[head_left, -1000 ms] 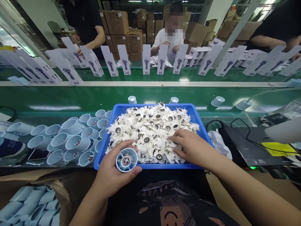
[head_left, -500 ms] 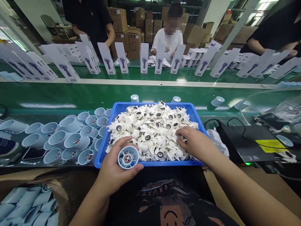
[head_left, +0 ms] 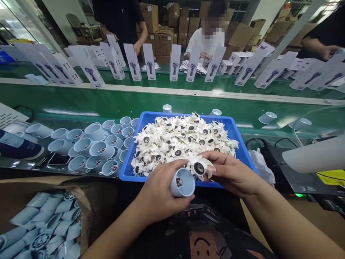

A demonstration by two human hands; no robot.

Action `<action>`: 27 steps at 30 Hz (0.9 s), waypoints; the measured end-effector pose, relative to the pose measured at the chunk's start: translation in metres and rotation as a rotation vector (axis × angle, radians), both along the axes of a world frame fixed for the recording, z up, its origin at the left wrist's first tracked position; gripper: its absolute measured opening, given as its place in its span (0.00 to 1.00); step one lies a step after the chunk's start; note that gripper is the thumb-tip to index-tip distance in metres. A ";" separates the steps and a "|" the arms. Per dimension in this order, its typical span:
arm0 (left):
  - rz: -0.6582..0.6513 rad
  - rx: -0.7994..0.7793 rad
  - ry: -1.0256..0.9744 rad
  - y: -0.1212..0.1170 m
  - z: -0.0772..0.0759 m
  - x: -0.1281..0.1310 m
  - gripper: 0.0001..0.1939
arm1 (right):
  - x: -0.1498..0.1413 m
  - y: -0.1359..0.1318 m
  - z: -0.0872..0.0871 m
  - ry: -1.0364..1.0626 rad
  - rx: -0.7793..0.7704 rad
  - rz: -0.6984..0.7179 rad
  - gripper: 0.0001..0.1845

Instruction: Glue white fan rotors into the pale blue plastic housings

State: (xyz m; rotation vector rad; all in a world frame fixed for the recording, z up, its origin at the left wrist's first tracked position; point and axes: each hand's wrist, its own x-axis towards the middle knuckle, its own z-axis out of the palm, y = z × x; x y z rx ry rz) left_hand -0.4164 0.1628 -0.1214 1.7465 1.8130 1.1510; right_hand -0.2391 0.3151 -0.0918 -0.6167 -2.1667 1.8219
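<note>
Currently, the blue tray (head_left: 244,149) of white impellers (head_left: 172,138) extends beyond our fingers; our left hand (head_left: 161,189), fingers curled, encloses one light-blue cup (head_left: 175,185); our right hand (head_left: 233,174), fingertips pinched, grips a single impeller (head_left: 199,167) near the cup's rim

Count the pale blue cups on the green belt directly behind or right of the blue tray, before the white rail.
4: first cup behind the tray, left of centre; second cup behind its right half; third cup and fourth cup farther right. More may be hidden.
</note>
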 end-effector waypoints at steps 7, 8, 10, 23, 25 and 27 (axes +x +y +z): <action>0.051 0.182 0.221 0.009 0.002 0.009 0.15 | -0.008 -0.026 0.016 0.015 0.664 0.036 0.09; 0.054 0.229 0.224 0.010 0.002 0.011 0.13 | -0.011 -0.028 0.016 0.010 0.756 0.046 0.08; 0.077 0.304 0.216 0.012 0.003 0.015 0.11 | -0.019 -0.030 0.014 0.013 0.799 0.047 0.06; 0.485 -0.120 0.337 0.030 0.056 -0.077 0.30 | 0.075 0.000 0.004 0.153 0.466 -0.032 0.11; 0.513 -0.197 0.427 0.060 0.073 -0.114 0.28 | 0.081 -0.003 -0.006 0.140 0.382 -0.103 0.09; 0.584 -0.197 0.458 0.092 0.083 -0.148 0.28 | 0.080 -0.007 -0.009 0.137 0.293 -0.125 0.08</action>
